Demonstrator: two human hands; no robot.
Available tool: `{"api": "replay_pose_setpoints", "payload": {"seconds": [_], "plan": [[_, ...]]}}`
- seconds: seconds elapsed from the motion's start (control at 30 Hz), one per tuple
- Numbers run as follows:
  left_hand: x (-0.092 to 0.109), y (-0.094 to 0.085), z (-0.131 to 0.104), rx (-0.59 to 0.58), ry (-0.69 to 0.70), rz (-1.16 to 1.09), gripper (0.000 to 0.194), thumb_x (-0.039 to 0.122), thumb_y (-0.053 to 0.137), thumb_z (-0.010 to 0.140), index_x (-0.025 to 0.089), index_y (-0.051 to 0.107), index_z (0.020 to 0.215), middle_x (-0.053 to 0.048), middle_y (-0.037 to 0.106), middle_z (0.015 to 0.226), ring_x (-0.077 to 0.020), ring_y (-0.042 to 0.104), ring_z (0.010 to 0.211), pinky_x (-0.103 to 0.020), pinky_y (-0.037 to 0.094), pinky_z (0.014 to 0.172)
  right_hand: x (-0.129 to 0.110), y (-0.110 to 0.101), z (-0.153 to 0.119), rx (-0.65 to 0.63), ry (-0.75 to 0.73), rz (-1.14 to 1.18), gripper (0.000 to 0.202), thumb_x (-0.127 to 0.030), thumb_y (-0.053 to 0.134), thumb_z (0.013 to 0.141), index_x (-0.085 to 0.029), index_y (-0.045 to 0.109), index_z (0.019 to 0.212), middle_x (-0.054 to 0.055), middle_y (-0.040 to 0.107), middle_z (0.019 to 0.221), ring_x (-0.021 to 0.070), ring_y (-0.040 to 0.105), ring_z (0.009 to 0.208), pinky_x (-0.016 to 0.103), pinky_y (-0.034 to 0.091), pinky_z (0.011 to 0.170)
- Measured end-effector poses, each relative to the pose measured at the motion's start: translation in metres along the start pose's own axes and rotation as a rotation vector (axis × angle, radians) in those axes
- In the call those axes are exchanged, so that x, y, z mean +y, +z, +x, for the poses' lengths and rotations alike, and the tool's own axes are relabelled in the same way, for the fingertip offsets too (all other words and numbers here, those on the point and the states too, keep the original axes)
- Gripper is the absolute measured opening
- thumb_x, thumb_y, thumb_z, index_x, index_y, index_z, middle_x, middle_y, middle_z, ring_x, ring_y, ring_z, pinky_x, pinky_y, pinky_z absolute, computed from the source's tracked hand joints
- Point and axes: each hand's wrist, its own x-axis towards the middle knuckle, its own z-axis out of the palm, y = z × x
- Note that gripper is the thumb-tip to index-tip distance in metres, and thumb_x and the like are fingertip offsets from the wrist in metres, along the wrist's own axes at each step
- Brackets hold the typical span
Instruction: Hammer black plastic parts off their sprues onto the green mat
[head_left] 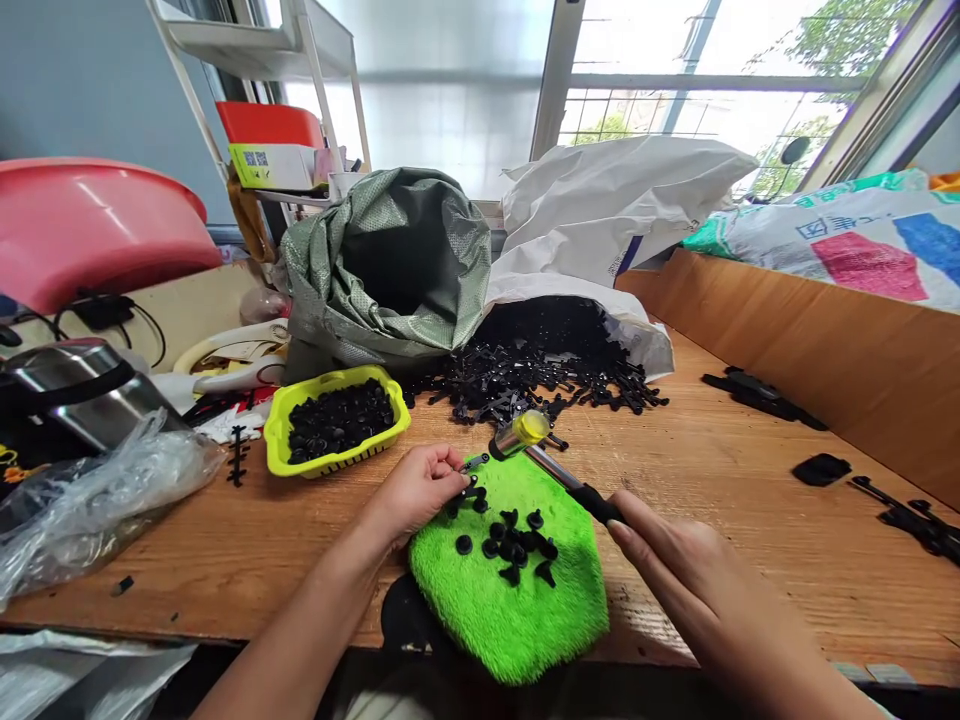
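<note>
L hand [424,488] pinches small dk part [475,463], 8 o'clock of mallet head [516,437]; R hand [675,560] grips handle [591,502]; bad aim cd bruise L.

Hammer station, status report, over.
Right hand grips hammer. Left hand pinches small dark part near hammer head. Loose black pieces on green cloth, possibly in the way.

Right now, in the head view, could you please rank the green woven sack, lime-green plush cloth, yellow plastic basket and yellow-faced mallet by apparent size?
1. Green woven sack and lime-green plush cloth: too alike to rank
2. Yellow plastic basket
3. Yellow-faced mallet
</note>
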Motion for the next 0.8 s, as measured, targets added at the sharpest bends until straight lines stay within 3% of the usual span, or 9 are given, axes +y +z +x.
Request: {"api": "replay_pose_setpoints", "payload": {"seconds": [0.17,0.37,0.5,0.57,0.67,0.8], "plan": [[0.001,0.001,-0.001,-0.004,-0.038,-0.049,0.021,0.028,0.06,0.059,0.015,0.047,0.066,0.008,0.041,0.047,-0.0033,0.03,0.038,-0.017,0.016,0.039,0.0,0.002,-0.001,0.021,0.001,0.03,0.03,-0.038,0.021,0.097,-0.022,0.045,0.091,0.004,0.062,0.079,0.0212,0.06,0.071,0.027,0.04,0.051],[0.0,0.002,0.0,0.036,-0.045,-0.033,0.021,0.027,0.061,0.056,0.014,0.047,0.065,0.008,0.042,0.047,-0.0033,0.031,0.039,-0.017,0.018,0.04,0.007,0.005,-0.003,-0.153,-0.031,-0.135,0.04,-0.042,0.017,0.095,-0.022,0.049,0.082,0.003,0.055,0.058,0.0255,0.057,0.053,0.031,0.033,0.045],[-0.002,0.002,0.001,0.01,-0.034,-0.022,0.02,0.027,0.06,0.057,0.015,0.046,0.065,0.007,0.043,0.049,-0.0039,0.033,0.04,-0.017,0.018,0.04,0.001,0.005,-0.002,-0.097,0.009,-0.088,0.041,-0.041,0.012,0.096,-0.022,0.047,0.087,0.002,0.055,0.059,0.0224,0.056,0.054,0.03,0.034,0.047],[-0.002,0.002,0.001,0.024,-0.015,-0.011,0.019,0.026,0.06,0.056,0.015,0.046,0.064,0.008,0.04,0.047,-0.0034,0.031,0.04,-0.017,0.016,0.04,0.0,0.009,-0.002,-0.127,0.021,-0.092,0.042,-0.041,0.013,0.095,-0.021,0.049,0.085,0.003,0.053,0.056,0.024,0.055,0.051,0.03,0.034,0.046],[-0.002,0.002,0.0,0.038,-0.013,-0.005,0.02,0.027,0.061,0.057,0.015,0.046,0.063,0.01,0.036,0.045,-0.0025,0.027,0.038,-0.016,0.015,0.039,0.003,0.015,-0.003,-0.178,0.013,-0.079,0.042,-0.043,0.019,0.094,-0.02,0.054,0.084,0.006,0.058,0.063,0.0272,0.058,0.058,0.033,0.039,0.05],[0.004,-0.001,-0.002,0.067,-0.013,-0.089,0.023,0.03,0.062,0.06,0.015,0.048,0.068,0.008,0.043,0.049,-0.0029,0.034,0.039,-0.015,0.021,0.038,0.012,0.013,-0.014,-0.101,0.044,0.02,0.041,-0.039,0.018,0.095,-0.022,0.055,0.088,0.006,0.063,0.075,0.0242,0.06,0.076,0.029,0.046,0.058]]}}
